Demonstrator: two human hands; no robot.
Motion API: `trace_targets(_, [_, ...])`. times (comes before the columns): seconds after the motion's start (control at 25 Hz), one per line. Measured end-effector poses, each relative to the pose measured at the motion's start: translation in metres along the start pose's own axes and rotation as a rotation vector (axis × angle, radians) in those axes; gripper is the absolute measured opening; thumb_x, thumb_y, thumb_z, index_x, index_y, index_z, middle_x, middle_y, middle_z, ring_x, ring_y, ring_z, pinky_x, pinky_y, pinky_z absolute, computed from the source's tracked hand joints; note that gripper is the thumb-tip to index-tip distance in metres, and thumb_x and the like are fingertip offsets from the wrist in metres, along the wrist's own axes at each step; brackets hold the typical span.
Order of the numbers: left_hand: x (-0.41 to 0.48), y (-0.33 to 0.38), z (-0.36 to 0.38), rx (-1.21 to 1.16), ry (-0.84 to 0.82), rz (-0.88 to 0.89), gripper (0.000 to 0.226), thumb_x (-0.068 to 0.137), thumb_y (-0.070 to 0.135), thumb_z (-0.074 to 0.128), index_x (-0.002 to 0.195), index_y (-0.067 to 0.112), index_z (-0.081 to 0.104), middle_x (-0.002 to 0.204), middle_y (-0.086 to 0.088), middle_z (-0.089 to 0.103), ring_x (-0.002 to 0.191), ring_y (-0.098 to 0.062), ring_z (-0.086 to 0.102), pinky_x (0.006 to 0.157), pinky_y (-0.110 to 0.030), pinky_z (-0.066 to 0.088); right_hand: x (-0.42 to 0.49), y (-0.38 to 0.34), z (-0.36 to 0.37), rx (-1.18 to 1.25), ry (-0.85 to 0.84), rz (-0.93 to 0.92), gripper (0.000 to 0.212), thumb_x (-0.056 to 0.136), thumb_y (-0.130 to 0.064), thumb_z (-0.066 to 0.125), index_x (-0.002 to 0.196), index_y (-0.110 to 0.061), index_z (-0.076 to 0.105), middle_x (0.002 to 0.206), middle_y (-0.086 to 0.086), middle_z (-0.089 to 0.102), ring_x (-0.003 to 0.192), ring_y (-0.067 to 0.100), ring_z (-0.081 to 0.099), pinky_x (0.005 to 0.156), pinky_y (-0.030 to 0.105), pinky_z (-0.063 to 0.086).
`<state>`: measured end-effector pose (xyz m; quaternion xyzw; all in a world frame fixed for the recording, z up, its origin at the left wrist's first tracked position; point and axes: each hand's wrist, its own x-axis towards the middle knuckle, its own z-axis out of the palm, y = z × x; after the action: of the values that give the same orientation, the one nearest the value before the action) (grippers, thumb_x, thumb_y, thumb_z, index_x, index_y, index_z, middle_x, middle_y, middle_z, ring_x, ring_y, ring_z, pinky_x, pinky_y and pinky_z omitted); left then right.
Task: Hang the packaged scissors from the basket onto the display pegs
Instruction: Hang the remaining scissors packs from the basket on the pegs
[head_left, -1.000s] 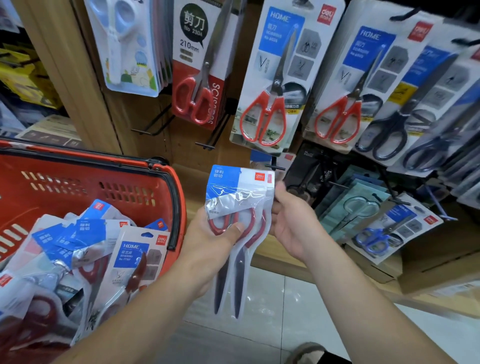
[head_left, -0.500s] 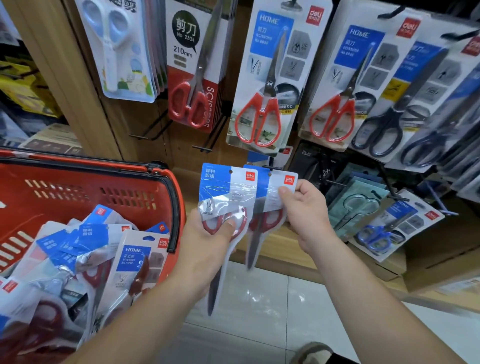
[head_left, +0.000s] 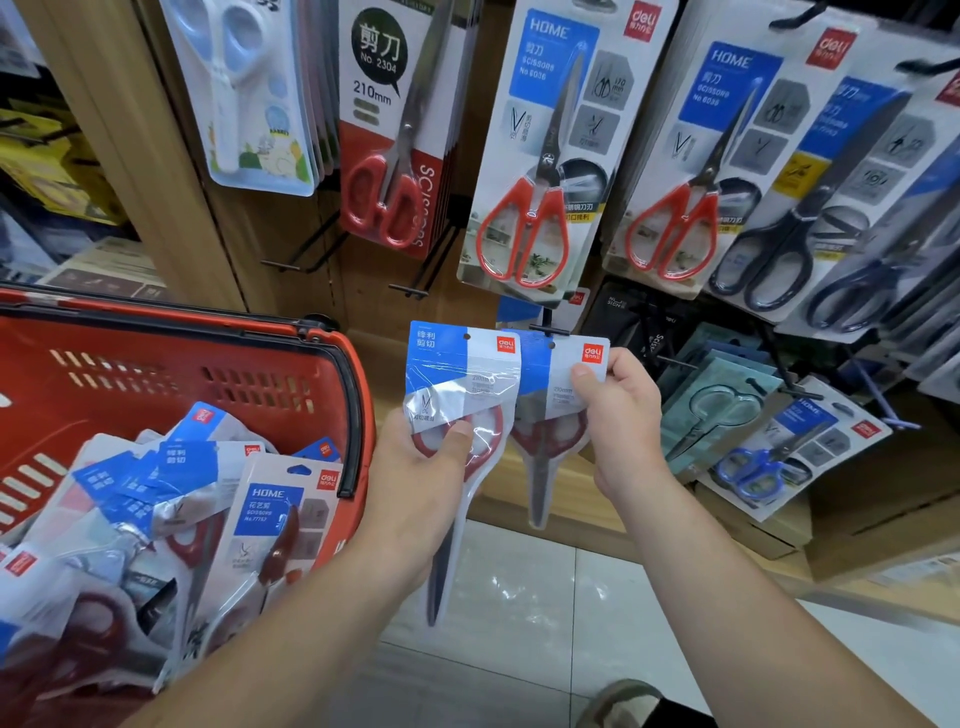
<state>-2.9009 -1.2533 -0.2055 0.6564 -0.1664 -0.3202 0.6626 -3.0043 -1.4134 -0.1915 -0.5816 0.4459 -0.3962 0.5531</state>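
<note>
Beneath carded scissors, left hand grips one blue-topped clear pack; right hand pinches a second pack, whose hole could miss the black peg.

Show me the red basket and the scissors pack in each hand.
red basket (head_left: 156, 353), head view, inner back wall.
left-hand pack (head_left: 441, 353), head view, blue header.
right-hand pack (head_left: 563, 358), head view, white header.

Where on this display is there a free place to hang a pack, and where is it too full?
Free: two bare black pegs under the No. 2304 scissors pack, before bare wood above the red basket. Crowded: the overlapping packs right of the right hand, and the basket, heaped with packs.
</note>
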Motion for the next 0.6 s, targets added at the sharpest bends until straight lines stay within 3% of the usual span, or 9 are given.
trace_targets(0.16, [-0.003,0.002,-0.001,-0.017,0.011,-0.020,0.031,0.098,0.034,0.074,0.127,0.038,0.063,0.114,0.013,0.075,0.107,-0.013,0.074,0.096,-0.048,0.062,0.000,-0.001,0.005,0.001,-0.032,0.051,0.016,0.101,-0.006,0.058,0.095,-0.017,0.068,0.097,0.007,0.077,0.094,0.025,0.072,0.083,0.044,0.058])
trace_targets(0.28, [-0.003,0.003,-0.003,-0.024,0.024,-0.009,0.028,0.099,0.031,0.073,0.125,0.035,0.064,0.112,0.013,0.075,0.104,-0.008,0.073,0.095,-0.041,0.061,0.005,0.003,0.014,0.018,0.021,0.128,0.008,0.099,-0.013,0.058,0.101,-0.017,0.066,0.102,0.009,0.077,0.102,0.032,0.075,0.088,0.052,0.060])
trace_targets(0.36, [-0.002,0.005,-0.005,-0.028,0.036,0.012,0.028,0.099,0.028,0.072,0.125,0.034,0.063,0.112,0.014,0.075,0.103,-0.004,0.072,0.091,-0.031,0.060,0.009,0.003,0.021,0.048,0.053,0.117,0.002,0.100,-0.017,0.063,0.101,-0.017,0.064,0.099,0.008,0.078,0.098,0.031,0.076,0.077,0.045,0.062])
trace_targets(0.44, [-0.001,0.006,-0.004,-0.031,0.041,0.024,0.029,0.100,0.025,0.072,0.126,0.033,0.063,0.113,0.015,0.074,0.103,-0.002,0.072,0.090,-0.028,0.059,0.013,0.002,0.027,0.089,0.055,0.098,0.009,0.099,-0.022,0.071,0.101,-0.017,0.063,0.095,0.006,0.078,0.090,0.025,0.078,0.061,0.032,0.059])
trace_targets(0.52, [0.001,0.004,-0.003,-0.031,0.046,0.022,0.029,0.100,0.024,0.072,0.126,0.033,0.063,0.113,0.014,0.075,0.102,-0.002,0.072,0.092,-0.030,0.059,0.016,0.004,0.031,0.111,0.043,0.098,0.013,0.098,-0.025,0.075,0.102,-0.018,0.065,0.097,0.005,0.078,0.086,0.020,0.078,0.061,0.029,0.059])
trace_targets(0.6, [0.003,0.001,-0.002,-0.032,0.050,0.015,0.029,0.100,0.025,0.072,0.126,0.032,0.064,0.112,0.014,0.075,0.102,-0.003,0.072,0.093,-0.032,0.060,0.022,0.008,0.035,0.106,0.054,0.101,0.007,0.099,-0.024,0.073,0.102,-0.019,0.069,0.097,0.004,0.079,0.090,0.020,0.078,0.071,0.037,0.064])
